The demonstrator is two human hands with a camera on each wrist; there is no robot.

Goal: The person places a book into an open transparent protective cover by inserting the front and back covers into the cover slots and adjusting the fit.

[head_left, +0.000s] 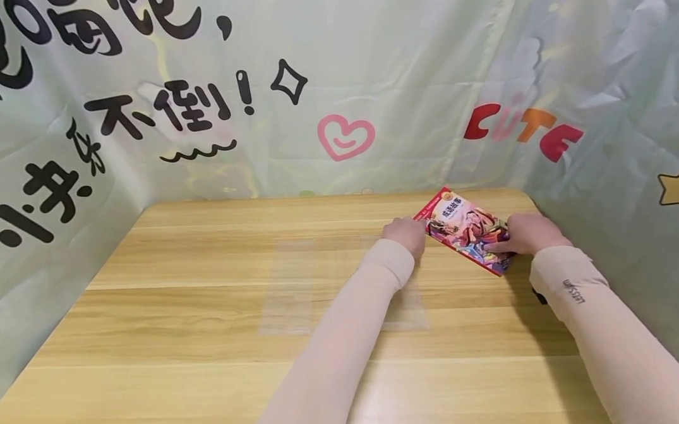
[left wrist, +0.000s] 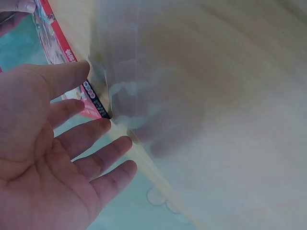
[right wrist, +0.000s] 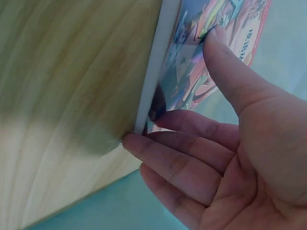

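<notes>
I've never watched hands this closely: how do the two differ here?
The right hand holds the book, thumb on top; the left hand extends its fingers, gripping nothing. The right hand is at the book's right end; the left hand, its left. Both wear pale sleeves.

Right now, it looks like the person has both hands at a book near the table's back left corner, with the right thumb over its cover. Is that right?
Not quite: the head view shows the book near the table's back right corner. The left hand and right hand are indeed at it, with the right thumb over its cover.
</notes>
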